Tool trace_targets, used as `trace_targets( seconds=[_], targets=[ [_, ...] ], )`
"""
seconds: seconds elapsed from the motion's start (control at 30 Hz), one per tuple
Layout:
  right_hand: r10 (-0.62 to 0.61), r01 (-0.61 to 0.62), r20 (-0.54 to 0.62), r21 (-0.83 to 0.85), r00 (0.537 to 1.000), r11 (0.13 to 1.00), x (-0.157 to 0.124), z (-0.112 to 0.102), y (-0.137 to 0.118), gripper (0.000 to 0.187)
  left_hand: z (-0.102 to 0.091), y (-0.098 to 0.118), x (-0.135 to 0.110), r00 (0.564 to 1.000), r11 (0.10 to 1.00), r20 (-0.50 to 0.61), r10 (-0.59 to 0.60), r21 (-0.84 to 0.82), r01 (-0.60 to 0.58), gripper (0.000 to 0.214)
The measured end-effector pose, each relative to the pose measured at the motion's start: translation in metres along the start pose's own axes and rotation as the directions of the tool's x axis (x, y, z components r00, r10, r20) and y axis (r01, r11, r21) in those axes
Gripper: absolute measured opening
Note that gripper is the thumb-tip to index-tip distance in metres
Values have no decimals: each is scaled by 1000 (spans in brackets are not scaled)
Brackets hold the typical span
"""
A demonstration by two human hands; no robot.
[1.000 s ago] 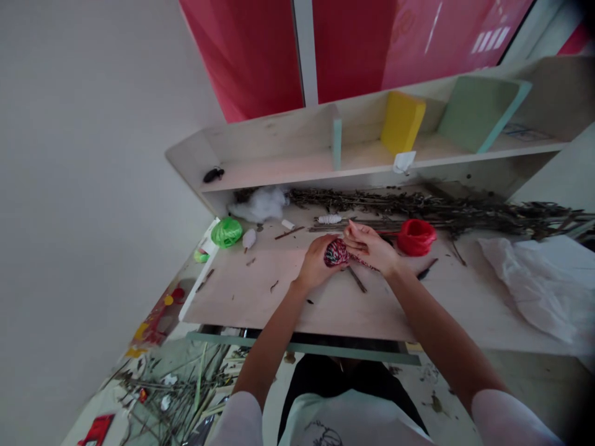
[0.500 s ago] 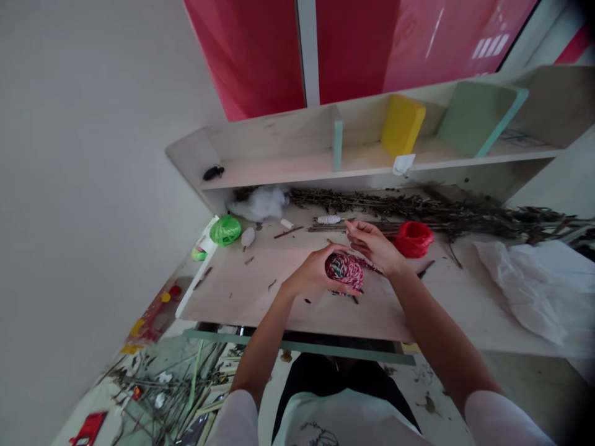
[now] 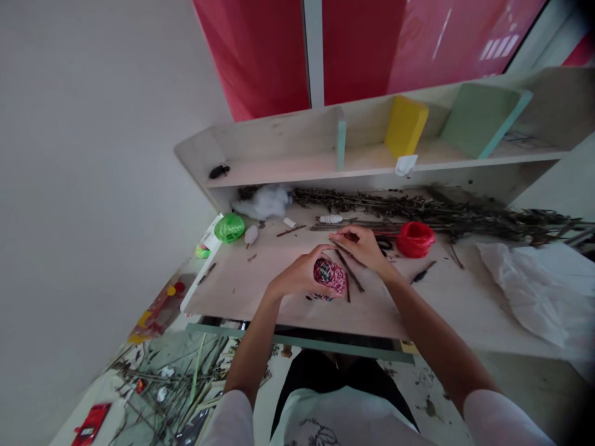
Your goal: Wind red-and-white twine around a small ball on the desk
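In the head view my left hand [image 3: 297, 274] is wrapped round a ball of red, white and dark green yarn [image 3: 330, 277], just above the desk. My right hand [image 3: 360, 246] is a little further right and beyond the ball. Its thumb and fingers are pinched together, and what lies between them is too small to make out. Short brown twigs [image 3: 349, 271] lie on the desk between my hands. A white thread-wound piece [image 3: 331, 218] rests just beyond my right fingertips. Right of that hand sits a roll of red twine [image 3: 415, 240], with black loops [image 3: 385, 244] partly showing beside it.
Long dry stems [image 3: 418, 207] lie along the back under the shelf [image 3: 279, 168]. White fluff [image 3: 266, 203], green twine [image 3: 229, 228] and a pale wound piece [image 3: 251, 235] sit at left. A plastic bag [image 3: 525, 291] covers the right side. Loose stalks [image 3: 162, 384] litter the floor.
My left hand has shifted slightly left with the yarn ball. My right hand has drawn back from the white thread-wound piece, toward me and left. Twigs and black loops show more.
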State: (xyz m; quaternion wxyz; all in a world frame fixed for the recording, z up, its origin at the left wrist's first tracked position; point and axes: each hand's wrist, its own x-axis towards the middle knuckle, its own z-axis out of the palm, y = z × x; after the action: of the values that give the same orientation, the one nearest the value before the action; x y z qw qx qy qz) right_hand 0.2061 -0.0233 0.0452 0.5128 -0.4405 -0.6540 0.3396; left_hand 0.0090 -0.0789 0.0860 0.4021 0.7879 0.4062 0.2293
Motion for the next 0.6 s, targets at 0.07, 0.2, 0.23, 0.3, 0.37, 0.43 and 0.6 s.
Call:
trace_targets(
  seconds=[0.07,0.2,0.23,0.3,0.37,0.43,0.6],
  targets=[
    [-49,46,-50,-42,998,998,0,0,2,35,-6,-4,-3,999,999,-11,-31,-14,31,101],
    [-115,109,-103,-64,988,992,-2,3,2,31,-13,-12,-10,998,984,24,-62,-168,65,111],
    [-129,121,-112,-69,985,990,-3,5,1,31,-11,-14,-10,997,971,43,-62,-226,71,114],
    [-152,143,-127,-78,980,987,-6,8,-1,30,-5,-18,-10,994,932,84,-64,-351,89,117],
    [-163,151,-143,-85,976,985,-9,12,-3,29,5,-22,-8,989,880,132,-64,-460,119,118],
    [-169,156,-167,-90,971,984,-10,14,-6,30,14,-24,-5,984,841,164,-70,-521,146,118],
    [-159,142,-191,-99,968,985,-10,15,-8,33,22,-16,-1,986,785,145,-84,-600,155,116]
  ],
)
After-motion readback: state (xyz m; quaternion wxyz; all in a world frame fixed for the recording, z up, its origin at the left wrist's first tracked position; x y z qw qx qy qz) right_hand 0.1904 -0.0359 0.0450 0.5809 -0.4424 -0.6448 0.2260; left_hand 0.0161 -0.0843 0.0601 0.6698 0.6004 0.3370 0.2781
